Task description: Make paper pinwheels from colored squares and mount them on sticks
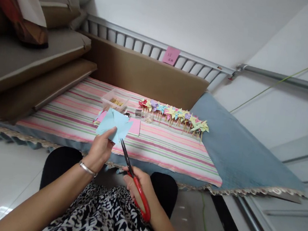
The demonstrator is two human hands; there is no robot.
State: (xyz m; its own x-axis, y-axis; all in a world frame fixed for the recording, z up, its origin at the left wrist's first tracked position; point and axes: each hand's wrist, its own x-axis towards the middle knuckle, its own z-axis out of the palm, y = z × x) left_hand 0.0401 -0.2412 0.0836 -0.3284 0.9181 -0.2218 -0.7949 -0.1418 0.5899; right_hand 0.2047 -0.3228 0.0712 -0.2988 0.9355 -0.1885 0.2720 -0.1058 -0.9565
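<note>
A square of light blue paper (113,120) is pinched in my left hand (103,145), thumb on top, above the front of the striped cloth. Slits seem to run in from its corners. My right hand (139,184) grips red-handled scissors (127,157), whose dark blades point up and away from me. The blade tips are at the paper's lower right edge; whether they touch it I cannot tell. Beneath the blue paper lies a pink paper stack (135,127), partly covered. A row of small paper pinwheels (173,113) on wooden sticks lies farther back to the right.
The striped cloth (163,150) covers a low surface with blue fabric (223,138) at its right. Behind the paper stands a clear plastic box (114,99) of short sticks. Brown cushions (34,68) are piled at the left, and a brown board (147,72) rises at the back.
</note>
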